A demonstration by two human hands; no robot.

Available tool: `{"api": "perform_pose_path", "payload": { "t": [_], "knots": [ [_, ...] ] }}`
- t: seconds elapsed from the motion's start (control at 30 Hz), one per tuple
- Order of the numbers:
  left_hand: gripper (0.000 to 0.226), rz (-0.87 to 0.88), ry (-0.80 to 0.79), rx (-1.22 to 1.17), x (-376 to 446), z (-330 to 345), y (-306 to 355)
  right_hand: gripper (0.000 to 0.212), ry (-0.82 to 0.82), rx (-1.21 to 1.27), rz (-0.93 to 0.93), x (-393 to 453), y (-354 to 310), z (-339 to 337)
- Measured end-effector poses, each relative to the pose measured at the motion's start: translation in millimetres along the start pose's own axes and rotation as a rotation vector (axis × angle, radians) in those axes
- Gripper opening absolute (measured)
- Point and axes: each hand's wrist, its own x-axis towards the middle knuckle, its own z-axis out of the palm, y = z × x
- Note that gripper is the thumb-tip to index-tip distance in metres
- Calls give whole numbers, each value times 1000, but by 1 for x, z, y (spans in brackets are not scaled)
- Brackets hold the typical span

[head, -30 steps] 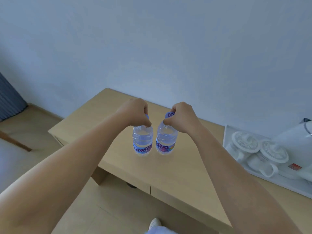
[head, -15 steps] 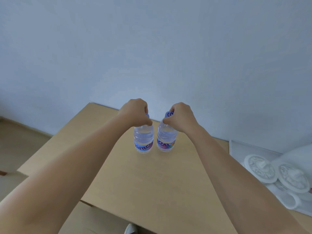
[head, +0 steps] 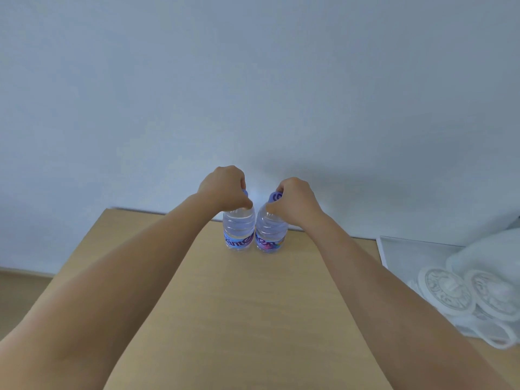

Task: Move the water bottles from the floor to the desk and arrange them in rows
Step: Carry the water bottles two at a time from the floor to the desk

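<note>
The cap of the left bottle (head: 239, 230) is gripped by the curled left hand (head: 222, 187); the right bottle (head: 270, 235) is likewise pinched at its cap by the right hand (head: 294, 199). Both bottles are held upright, side by side, at the far edge of the desk (head: 239, 319), near the wall (head: 253, 94). A white tray (head: 405, 251) with cups (head: 444, 291) is seen at right.

place: hotel-type room | signs: wooden desk (head: 247, 319); tray (head: 405, 249) with 2 upturned cups (head: 446, 289); plain wall (head: 253, 94)
</note>
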Motion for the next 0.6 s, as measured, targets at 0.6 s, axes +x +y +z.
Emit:
{"api": "perform_pose_path", "payload": {
  "t": [0.6],
  "knots": [
    [24, 122, -1, 126, 12, 5, -3, 23, 45, -47, 62, 6, 13, 2]
  ]
}}
